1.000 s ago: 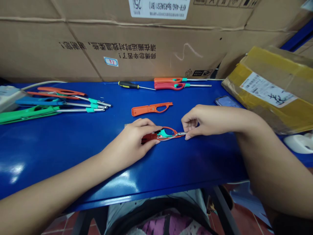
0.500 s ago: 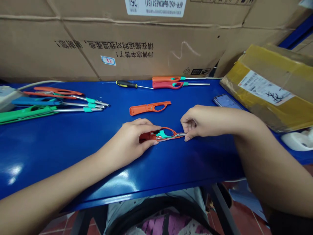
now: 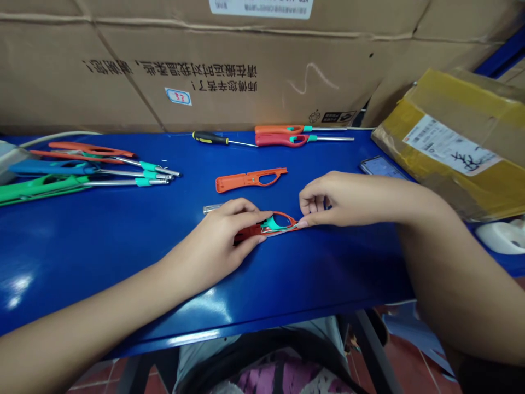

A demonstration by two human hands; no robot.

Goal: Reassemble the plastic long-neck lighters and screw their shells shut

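Orange and open-sided, a probably light, stiff lighter [image 3: 270, 224] lies on the blue surface [image 3: 328, 268], left hand [image 3: 232, 227] clamped on its broad end, right hand [image 3: 322, 201] touching its narrow tip, grip unclear, edge holds likely sparing the fragile wire [image 3: 283, 232].

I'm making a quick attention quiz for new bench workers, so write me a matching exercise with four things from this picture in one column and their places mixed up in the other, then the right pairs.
Things:
1. Open orange plastic casing with a teal trigger
2. Loose orange plastic casing half
3. Screwdriver with a black-and-yellow handle
4. Thin, dark-edged rectangular phone

Places:
A. Next to the yellow-taped cardboard box
B. Pointing toward the red plastic lighter
C. Gripped by the left hand
D. Between the left hand and the red lighter

Pairs: 1-C, 2-D, 3-B, 4-A
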